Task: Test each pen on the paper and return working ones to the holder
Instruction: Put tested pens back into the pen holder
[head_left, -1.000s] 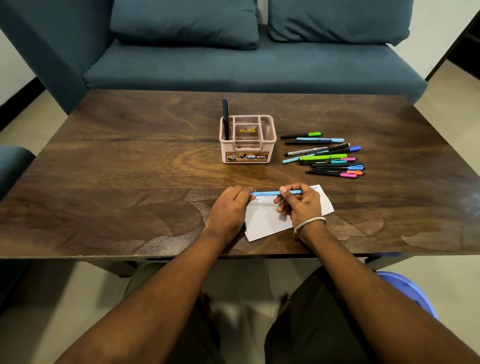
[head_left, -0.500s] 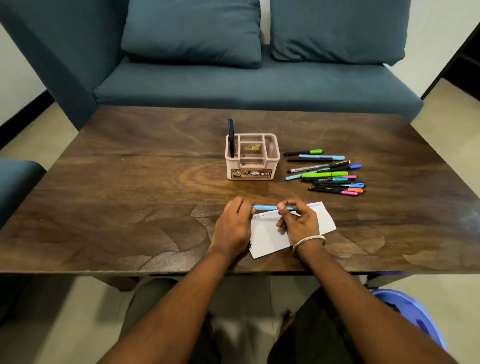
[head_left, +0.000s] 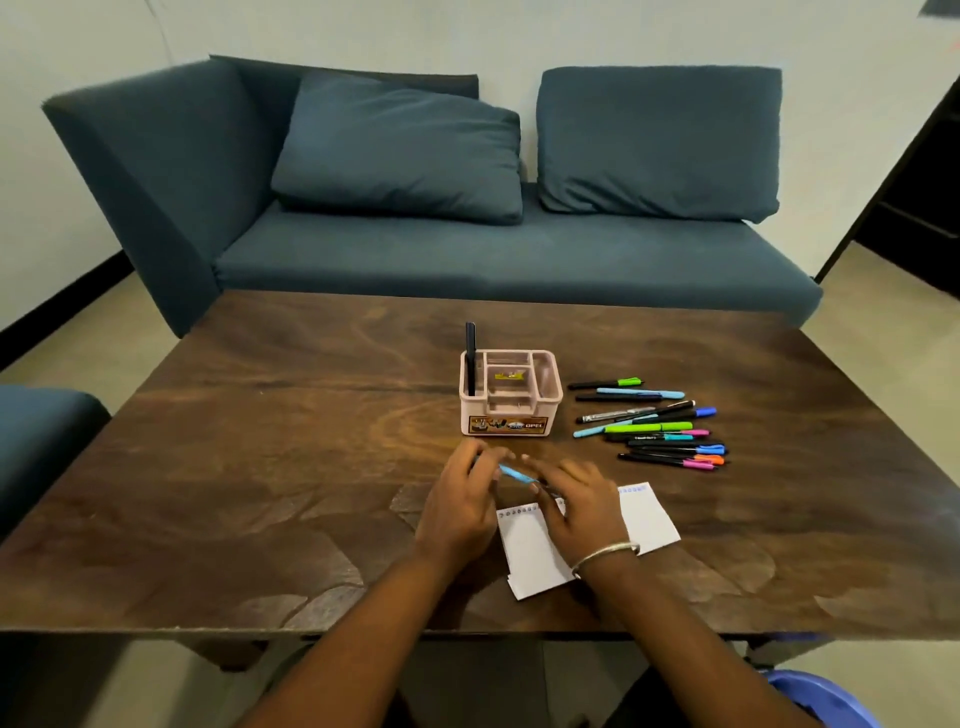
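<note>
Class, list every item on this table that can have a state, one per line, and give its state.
Holder: upright, one dark pen standing in its left compartment.
Blue pen: held off the table by both hands.
Left hand: gripping the blue pen.
Right hand: blurred, at the pen's other end.
Paper: flat under the hands.
Loose pens: lying right of the holder.
</note>
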